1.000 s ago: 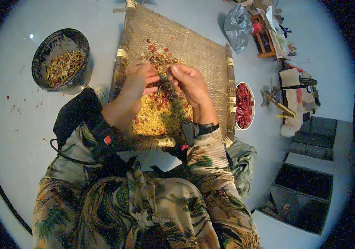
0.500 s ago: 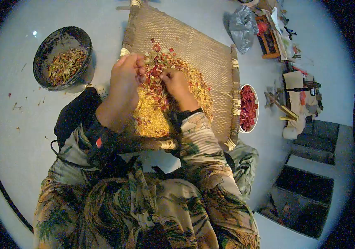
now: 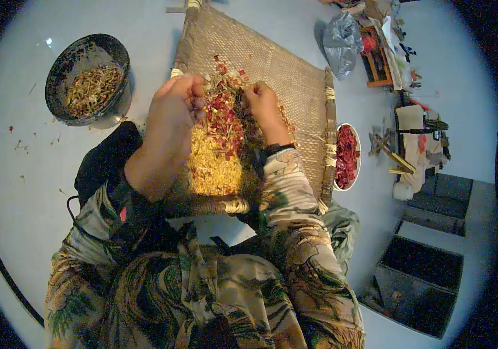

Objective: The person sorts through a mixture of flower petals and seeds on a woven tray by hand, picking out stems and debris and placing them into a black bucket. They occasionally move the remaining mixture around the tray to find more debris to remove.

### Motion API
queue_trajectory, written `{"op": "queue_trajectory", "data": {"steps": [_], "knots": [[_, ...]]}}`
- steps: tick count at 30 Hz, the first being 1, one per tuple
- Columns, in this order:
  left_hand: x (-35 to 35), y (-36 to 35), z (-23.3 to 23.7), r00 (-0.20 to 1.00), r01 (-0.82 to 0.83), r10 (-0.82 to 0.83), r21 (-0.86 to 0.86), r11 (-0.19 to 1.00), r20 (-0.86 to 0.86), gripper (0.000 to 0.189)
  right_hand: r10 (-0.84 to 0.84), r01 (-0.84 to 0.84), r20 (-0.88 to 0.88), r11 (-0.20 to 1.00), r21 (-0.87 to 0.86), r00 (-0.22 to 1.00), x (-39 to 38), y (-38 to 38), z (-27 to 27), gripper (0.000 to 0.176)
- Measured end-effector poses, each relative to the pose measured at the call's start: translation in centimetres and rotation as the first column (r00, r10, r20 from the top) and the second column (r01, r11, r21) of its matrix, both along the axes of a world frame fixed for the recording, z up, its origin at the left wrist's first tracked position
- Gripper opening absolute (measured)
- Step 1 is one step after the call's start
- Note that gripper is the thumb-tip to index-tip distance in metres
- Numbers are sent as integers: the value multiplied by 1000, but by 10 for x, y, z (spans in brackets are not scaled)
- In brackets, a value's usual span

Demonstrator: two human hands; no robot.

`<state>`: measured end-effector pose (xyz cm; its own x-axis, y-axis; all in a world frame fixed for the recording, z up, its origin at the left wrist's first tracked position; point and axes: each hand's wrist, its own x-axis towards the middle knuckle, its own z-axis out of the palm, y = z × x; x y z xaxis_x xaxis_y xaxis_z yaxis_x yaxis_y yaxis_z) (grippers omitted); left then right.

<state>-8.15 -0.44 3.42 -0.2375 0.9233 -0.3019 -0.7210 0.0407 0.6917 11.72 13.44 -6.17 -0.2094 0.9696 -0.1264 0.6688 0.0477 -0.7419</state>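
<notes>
A woven bed-like frame (image 3: pixel 298 78) with wooden rails stands in front of me, bearing a heap of yellow seeds (image 3: pixel 217 168) and dried red pepper pieces (image 3: pixel 221 110). My left hand (image 3: pixel 176 107) is over the heap's left edge, its fingers curled together; whatever lies between them is too small to name. On the heap's right side, my right hand (image 3: pixel 264 110) has thumb and fingertips pinched close to the pieces. What that pinch holds, if anything, cannot be made out.
At the left is a black bucket (image 3: pixel 112 113) with stems and scraps. A white bowl (image 3: pixel 358 168) of red peppers sits right of the frame. Farther off are a grey plastic bag (image 3: pixel 342 43), a wooden crate (image 3: pixel 384 72) and dark boxes (image 3: pixel 429 262).
My right hand has moved to the right, away from my left hand, showing more red pieces between them. My left hand has stayed nearly in place.
</notes>
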Motion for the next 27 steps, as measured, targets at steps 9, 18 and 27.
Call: {"op": "queue_trajectory", "data": {"steps": [9, 18, 27], "knots": [[1, 5, -1, 991, -42, 49, -53, 998, 127, 15, 185, -387, 538, 875, 290, 822, -20, 3, -14, 23], [-1, 1, 4, 996, -27, 29, -30, 999, 86, 16, 93, -95, -204, 996, 3, 975, -8, 12, -9, 17], [-10, 3, -5, 991, 37, -39, 22, 999, 129, 17, 293, -340, 298, 933, 117, 908, -40, 9, 7, 29]]}}
